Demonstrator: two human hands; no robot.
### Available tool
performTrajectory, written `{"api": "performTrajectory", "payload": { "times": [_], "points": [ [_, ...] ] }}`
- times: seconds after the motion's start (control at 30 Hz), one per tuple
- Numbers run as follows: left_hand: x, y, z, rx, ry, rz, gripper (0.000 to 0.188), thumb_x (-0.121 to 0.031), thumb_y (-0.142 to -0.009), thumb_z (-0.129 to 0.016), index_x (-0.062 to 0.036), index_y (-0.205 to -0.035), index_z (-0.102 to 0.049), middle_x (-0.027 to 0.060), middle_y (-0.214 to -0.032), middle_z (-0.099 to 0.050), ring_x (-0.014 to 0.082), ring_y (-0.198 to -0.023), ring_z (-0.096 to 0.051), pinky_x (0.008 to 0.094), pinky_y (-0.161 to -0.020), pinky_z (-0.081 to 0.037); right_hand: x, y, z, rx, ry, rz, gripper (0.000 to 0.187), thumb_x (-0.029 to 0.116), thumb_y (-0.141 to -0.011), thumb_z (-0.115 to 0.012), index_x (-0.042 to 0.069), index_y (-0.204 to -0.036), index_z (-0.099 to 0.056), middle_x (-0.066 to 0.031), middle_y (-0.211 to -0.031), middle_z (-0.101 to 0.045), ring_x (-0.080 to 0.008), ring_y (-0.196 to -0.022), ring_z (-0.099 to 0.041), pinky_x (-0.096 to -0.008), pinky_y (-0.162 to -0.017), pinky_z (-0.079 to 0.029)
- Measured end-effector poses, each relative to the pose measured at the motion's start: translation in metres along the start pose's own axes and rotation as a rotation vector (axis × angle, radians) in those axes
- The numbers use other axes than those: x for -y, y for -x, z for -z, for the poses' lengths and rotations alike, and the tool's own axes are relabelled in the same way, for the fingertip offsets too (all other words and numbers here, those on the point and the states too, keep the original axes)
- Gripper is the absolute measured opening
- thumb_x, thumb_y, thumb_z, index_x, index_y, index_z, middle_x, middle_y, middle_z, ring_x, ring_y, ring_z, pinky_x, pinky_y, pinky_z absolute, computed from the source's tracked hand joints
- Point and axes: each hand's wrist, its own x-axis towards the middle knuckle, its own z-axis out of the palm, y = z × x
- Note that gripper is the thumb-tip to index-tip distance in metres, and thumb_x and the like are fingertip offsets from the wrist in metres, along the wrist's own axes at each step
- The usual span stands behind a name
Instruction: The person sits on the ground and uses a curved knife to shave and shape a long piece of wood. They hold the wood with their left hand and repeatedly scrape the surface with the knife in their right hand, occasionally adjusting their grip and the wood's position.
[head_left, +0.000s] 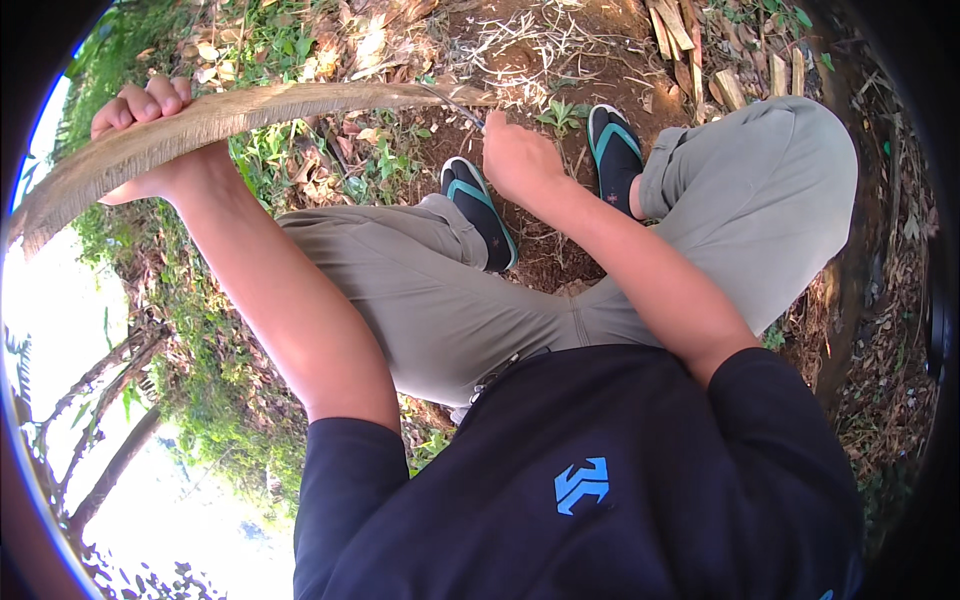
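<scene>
A long, rough-surfaced wooden plank [240,115], bowed in the view, stretches from the left edge to the upper middle. My left hand [180,176] grips it near its left part, fingers curled over the far edge and palm below. My right hand [522,158] is closed in a fist around a knife [458,107]. Its thin dark blade points up and left, crossing the plank's narrow right end. The knife's handle is hidden inside my fingers.
My feet in dark sandals with teal straps [483,215] stand on bare soil strewn with pale shavings [530,45]. Split wood pieces [730,88] lie at the upper right. Grass and dry leaves [320,170] cover the ground at left; branches [110,470] stand at lower left.
</scene>
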Motion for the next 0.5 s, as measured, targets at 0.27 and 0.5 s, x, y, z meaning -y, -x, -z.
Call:
{"api": "performTrajectory", "payload": {
  "times": [0.27, 0.5],
  "points": [
    [-0.001, -0.002, 0.002, -0.084, -0.037, -0.004, 0.053, -0.046, -0.088, -0.014, -0.0103, -0.055, -0.035, 0.0063, -0.046, -0.036, 0.0176, -0.038, -0.034, 0.0274, -0.037, -0.029, -0.001, -0.003, -0.004, 0.092, -0.049, -0.081, 0.018, 0.008, -0.088, -0.034, -0.002, -0.099, -0.043, -0.0279, -0.087, -0.062, -0.0407, -0.085, -0.063, -0.0504, -0.072, -0.049],
    [-0.006, -0.004, 0.023, -0.005, 0.05, 0.032, 0.057, -0.051, -0.09, -0.016, -0.01, -0.058, -0.039, 0.0047, -0.046, -0.038, 0.0154, -0.038, -0.034, 0.0261, -0.036, -0.027, 0.002, -0.022, -0.006, 0.214, -0.025, -0.196, 0.023, 0.012, -0.086, -0.044, -0.002, -0.09, -0.062, -0.0225, -0.1, -0.064, -0.0359, -0.092, -0.064, -0.0421, -0.076, -0.052]
  ]
}}
